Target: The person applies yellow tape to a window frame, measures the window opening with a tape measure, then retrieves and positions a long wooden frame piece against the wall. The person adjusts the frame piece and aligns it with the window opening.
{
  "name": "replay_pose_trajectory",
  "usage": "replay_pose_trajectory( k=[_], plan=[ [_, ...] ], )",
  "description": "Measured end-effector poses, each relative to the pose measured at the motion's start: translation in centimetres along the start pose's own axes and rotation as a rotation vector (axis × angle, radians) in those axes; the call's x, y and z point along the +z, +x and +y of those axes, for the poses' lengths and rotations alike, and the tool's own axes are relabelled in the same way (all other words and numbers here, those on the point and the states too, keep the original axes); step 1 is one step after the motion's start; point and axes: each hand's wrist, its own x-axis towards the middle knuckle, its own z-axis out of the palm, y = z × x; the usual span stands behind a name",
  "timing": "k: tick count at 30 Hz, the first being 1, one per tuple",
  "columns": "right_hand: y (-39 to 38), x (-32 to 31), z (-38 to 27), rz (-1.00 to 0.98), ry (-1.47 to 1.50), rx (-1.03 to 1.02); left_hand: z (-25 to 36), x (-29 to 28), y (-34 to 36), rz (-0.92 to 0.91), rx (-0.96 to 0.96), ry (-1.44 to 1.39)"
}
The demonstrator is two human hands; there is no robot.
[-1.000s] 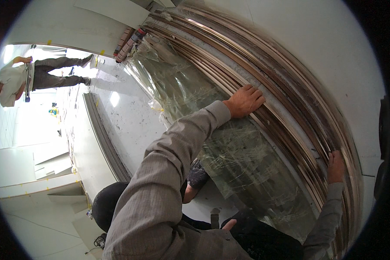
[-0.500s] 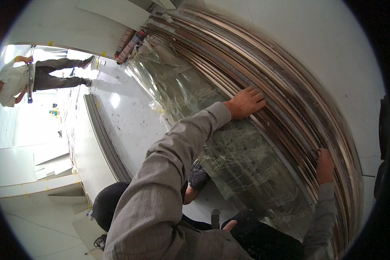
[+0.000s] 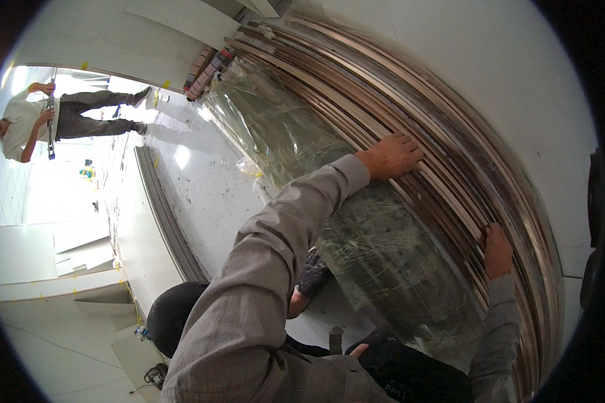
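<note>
Long, thin brown and bronze trim strips [image 3: 316, 86] lie side by side in a bundle that curves along the right of the view. My left hand [image 3: 391, 156] reaches across with its fingers curled over the strips near the middle of their length. Farther down the same bundle, my right hand [image 3: 498, 253] is closed at the strips, its fingertips bent in among them. How many strips each hand grips is hidden. Beside the bundle, on its left, lies a long pack wrapped in clear plastic film [image 3: 390, 242], under my left forearm.
Rolls with printed wrapping [image 3: 208, 72] lie at the bundle's far end. A stack of grey panels [image 3: 168, 215] stands to the left. At upper left another person [image 3: 81, 117] holds a long bar. A pale wall [image 3: 517, 114] borders the strips on the right.
Several lighter strips near my left hand have spread and shifted toward the plastic-wrapped pack. My right hand has moved slightly up and left. The other person now has both hands at the bar.
</note>
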Motion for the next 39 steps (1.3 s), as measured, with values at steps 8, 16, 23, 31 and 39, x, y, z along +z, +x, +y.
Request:
replay_pose_trajectory(
  k=[8, 16, 23, 31, 39],
  plan=[
    [-0.4, -0.3, 2.1, -0.026, -0.415, -0.107, 0.0, -0.3, 1.3, 0.103, 0.070, -0.066],
    [-1.8, -0.6, 6.0, -0.089, -0.201, 0.243, 1.0, -0.2, 2.4, 0.097, -0.022, 0.013],
    [-5.5, 2.4, 11.8, 0.166, -0.259, 0.129, 0.6, 1.8, 5.7, 0.131, -0.182, -0.033],
    [-17.3, 3.6, 11.1, 0.141, -0.118, 0.102, 4.7, 1.6, 1.6, 0.072, -0.017, -0.136],
    [-6.0, -8.6, 4.3, 0.181, -0.132, 0.284, 3.7, 0.5, -0.8, -0.057, -0.155, -0.125]
  ],
)
